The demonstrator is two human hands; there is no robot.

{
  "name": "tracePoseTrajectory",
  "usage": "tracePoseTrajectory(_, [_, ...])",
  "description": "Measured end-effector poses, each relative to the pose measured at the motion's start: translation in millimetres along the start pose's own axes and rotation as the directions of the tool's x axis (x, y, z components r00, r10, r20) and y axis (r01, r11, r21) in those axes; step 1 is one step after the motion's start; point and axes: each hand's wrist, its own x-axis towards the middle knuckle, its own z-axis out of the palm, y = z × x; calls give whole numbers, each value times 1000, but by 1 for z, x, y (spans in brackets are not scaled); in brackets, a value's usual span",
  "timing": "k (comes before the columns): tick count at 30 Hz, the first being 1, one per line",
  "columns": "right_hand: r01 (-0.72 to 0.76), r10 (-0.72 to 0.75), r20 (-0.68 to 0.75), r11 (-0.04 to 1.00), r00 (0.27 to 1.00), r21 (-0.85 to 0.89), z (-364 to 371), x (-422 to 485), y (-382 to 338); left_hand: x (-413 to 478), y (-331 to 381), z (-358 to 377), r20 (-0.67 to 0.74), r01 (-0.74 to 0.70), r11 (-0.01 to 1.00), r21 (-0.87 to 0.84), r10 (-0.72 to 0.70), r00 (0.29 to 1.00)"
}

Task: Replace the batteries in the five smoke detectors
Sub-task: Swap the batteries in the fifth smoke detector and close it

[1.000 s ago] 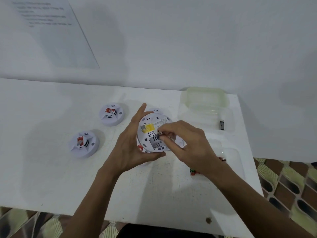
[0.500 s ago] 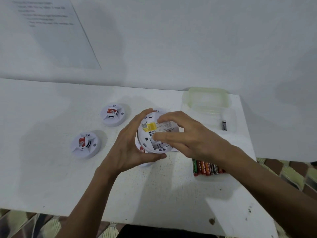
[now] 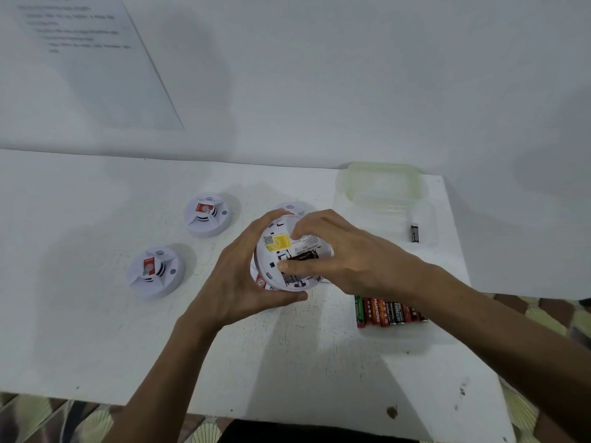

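My left hand [image 3: 238, 279] grips a white smoke detector [image 3: 275, 251] from the left, its back with a yellow sticker turned up towards me. My right hand [image 3: 345, 254] reaches over it from the right, thumb and fingers pinching a dark battery [image 3: 302, 256] at the open battery bay. Two more detectors lie face up on the white table [image 3: 96, 330]: one at the left [image 3: 155, 272], one further back [image 3: 207, 214]. Another detector [image 3: 291, 207] shows partly behind my hands, and a red-stickered one [image 3: 260, 280] peeks out below the held one.
A row of several red and black batteries [image 3: 388, 310] lies in a clear tray to the right of my hands. A single black battery [image 3: 414, 233] sits in a clear container [image 3: 383, 187] at the back right. The table's right edge [image 3: 479, 314] is close. A printed sheet [image 3: 89, 59] hangs on the wall.
My right hand has shifted from poking at the bay with a fingertip to reaching across the detector. The detector has tilted slightly. The battery row came into view.
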Motion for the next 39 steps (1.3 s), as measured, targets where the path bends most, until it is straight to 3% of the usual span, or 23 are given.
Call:
tracePoseTrajectory(2, [24,-27,-26,994,999,-104,-1,-2,2,5,3,-2,-35,-2,998,57,4,999])
tracePoseTrajectory(5, [106,-114,-144,993,983,-61,7,-11,11,9,7,-3,-71,-79,989,128,88,994])
tracePoseTrajectory(9, [-1,67,-367,984,928,177,12,-14,10,7,2,-3,-35,-85,985,151,91,995])
tracePoseTrajectory(12, [-59,166,-407,963,898,261,13,-15,10,6,0,0,-26,-54,981,188,60,998])
tracePoseTrajectory(15, [-145,271,-361,929,892,339,10,-21,22,5,3,0,-59,-39,980,194,52,997])
tracePoseTrajectory(18, [-437,488,-213,865,846,246,-2,-33,51,7,5,0,-75,-60,981,185,75,994])
tracePoseTrajectory(21, [-701,703,-89,710,705,61,-11,-50,96,7,4,2,-104,-69,981,180,89,991])
tracePoseTrajectory(25, [-835,844,21,533,535,-139,-9,-60,148,7,0,7,-127,-70,982,173,93,988])
tracePoseTrajectory(28, [-752,826,104,551,554,-361,-7,-58,162,10,2,9,-124,-79,980,181,102,987])
tracePoseTrajectory(32, [-489,743,265,623,615,-611,-10,-51,165,12,2,10,-111,-85,980,180,106,988])
tracePoseTrajectory(35, [-362,722,343,629,602,-688,-11,-49,167,12,0,12,-107,-76,981,181,96,990])
tracePoseTrajectory(39, [-303,702,372,637,607,-708,-8,-50,172,12,-2,13,-112,-57,981,187,78,991])
